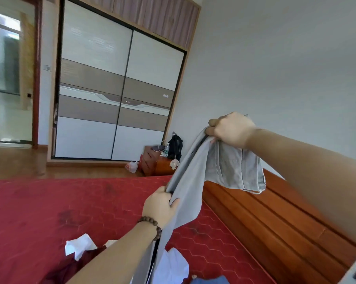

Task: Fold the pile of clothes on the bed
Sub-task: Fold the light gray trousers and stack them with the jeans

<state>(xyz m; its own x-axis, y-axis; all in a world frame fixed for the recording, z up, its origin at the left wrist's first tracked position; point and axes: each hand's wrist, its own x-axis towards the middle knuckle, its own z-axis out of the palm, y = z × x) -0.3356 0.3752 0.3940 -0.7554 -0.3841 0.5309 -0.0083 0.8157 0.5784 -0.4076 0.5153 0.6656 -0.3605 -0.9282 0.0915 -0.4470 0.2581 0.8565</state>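
Observation:
I hold a grey garment (195,177) up in the air over the bed. My right hand (231,129) grips its top edge at head height, and a short part with seams hangs down below that hand. My left hand (160,203), with a bead bracelet on the wrist, clutches the cloth lower down; the rest trails toward the bottom of the view. Under my left arm the pile lies on the red mattress (60,201): white cloth (78,245), a dark red piece (70,267) and something blue (212,280).
A wooden headboard (271,222) runs along the bed's right side against the white wall. Beyond the bed stand a sliding-door wardrobe (119,89) and a wooden nightstand (154,162) with a bottle and a black bag. A doorway (8,78) opens at the left.

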